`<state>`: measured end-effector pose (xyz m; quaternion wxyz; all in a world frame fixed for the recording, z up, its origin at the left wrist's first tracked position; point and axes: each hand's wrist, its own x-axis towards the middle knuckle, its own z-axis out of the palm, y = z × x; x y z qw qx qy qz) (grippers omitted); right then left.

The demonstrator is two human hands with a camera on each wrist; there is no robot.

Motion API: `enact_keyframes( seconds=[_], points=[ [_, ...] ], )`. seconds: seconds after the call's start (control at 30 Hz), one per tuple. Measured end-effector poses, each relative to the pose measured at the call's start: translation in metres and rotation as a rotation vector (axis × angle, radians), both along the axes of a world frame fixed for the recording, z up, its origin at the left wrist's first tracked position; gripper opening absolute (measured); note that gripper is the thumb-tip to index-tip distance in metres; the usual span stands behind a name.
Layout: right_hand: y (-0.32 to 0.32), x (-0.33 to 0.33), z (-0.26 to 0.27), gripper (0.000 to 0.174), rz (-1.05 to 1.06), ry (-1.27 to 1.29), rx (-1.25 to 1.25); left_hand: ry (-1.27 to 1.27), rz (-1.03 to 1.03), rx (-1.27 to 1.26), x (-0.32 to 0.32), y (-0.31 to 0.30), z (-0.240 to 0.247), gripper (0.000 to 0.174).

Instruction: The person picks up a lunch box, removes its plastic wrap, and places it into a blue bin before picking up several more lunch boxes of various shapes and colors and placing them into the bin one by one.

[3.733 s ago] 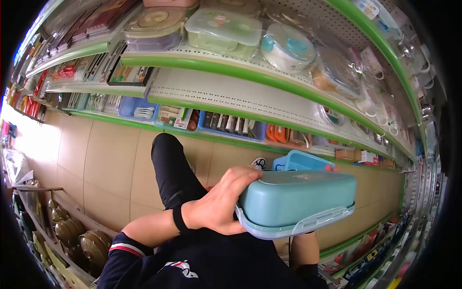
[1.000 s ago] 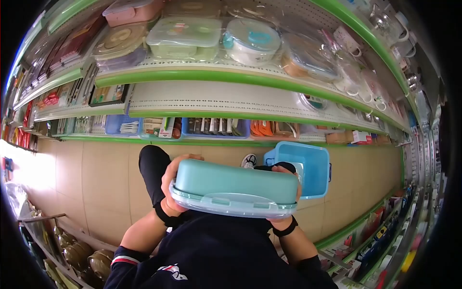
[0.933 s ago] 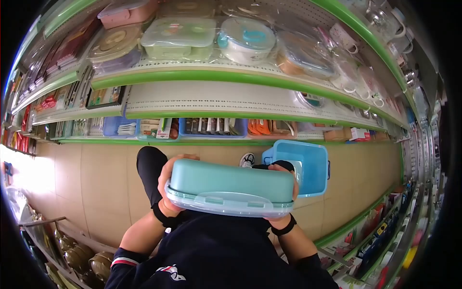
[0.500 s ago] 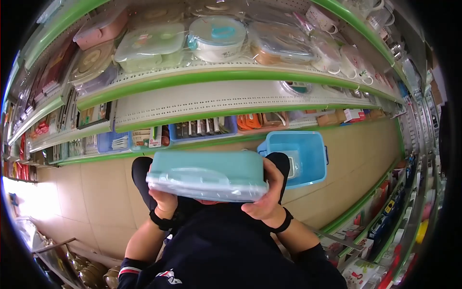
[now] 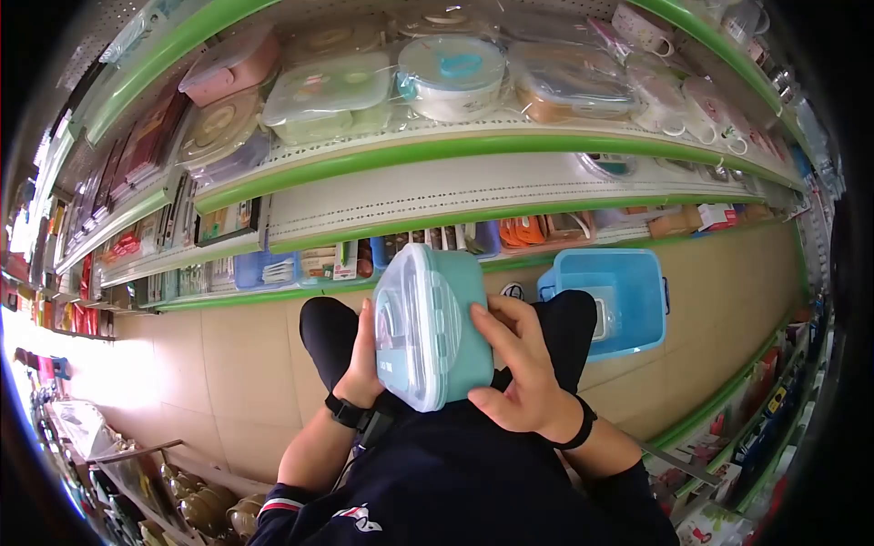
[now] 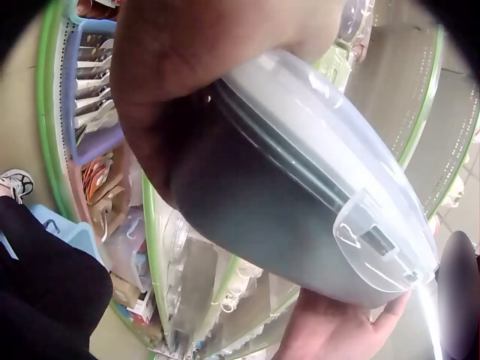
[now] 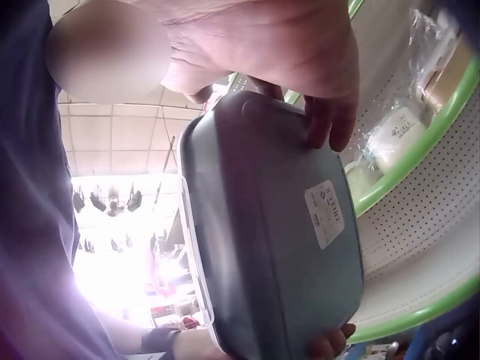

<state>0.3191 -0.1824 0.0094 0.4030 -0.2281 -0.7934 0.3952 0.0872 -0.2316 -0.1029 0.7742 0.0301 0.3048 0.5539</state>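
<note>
You have the teal lunch box [image 5: 466, 318] in both hands, in front of your body and, in the head view, between your two knees. It is turned on its side, with the clear lid [image 5: 402, 332] toward your left and the base toward your right. Your left hand [image 5: 360, 366] grips the lid side, and the right wrist view shows its fingertips bent round onto the base. Your right hand [image 5: 526, 382] holds the other side, fingers bent against the base and thumb apart from them, nearer your body. A white label [image 7: 325, 214] is stuck on the base, and a clear clasp [image 6: 375, 240] lies along the lid's edge. To the right of the lunch box, a blue bin [image 5: 630, 296] stands on the floor [image 5: 250, 364] with a small container [image 5: 601, 320] inside. Beyond the lunch box, the upper shelf [image 5: 401, 158] bears a round bowl [image 5: 460, 96], with a pale green box [image 5: 332, 96] left of it. A black band [image 5: 583, 423] circles your right wrist.
</note>
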Motion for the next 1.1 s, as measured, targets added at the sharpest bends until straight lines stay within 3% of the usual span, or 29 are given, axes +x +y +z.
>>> enact_keyframes(
  seconds=[0.4,0.53,0.7,0.97,1.1],
  points=[
    [0.006,-0.006,0.013,0.065,-0.191,-0.030,-0.146,-0.184,-0.155,0.038,0.009,0.003,0.013,0.074],
    [0.018,-0.001,-0.006,0.059,-0.278,-0.020,-0.131,-0.260,-0.142,0.052,0.009,-0.002,0.015,0.072],
    [0.034,0.006,-0.013,0.047,-0.379,0.076,-0.333,-0.136,-0.037,-0.158,0.005,-0.010,0.020,0.066],
    [0.047,0.026,-0.017,0.057,-0.460,0.322,-0.903,-0.095,-0.212,0.006,0.003,-0.012,0.046,0.072],
    [0.053,0.035,-0.030,0.055,-0.469,0.375,-0.951,0.068,-0.258,-0.032,0.005,-0.011,0.053,0.081]
  ],
)
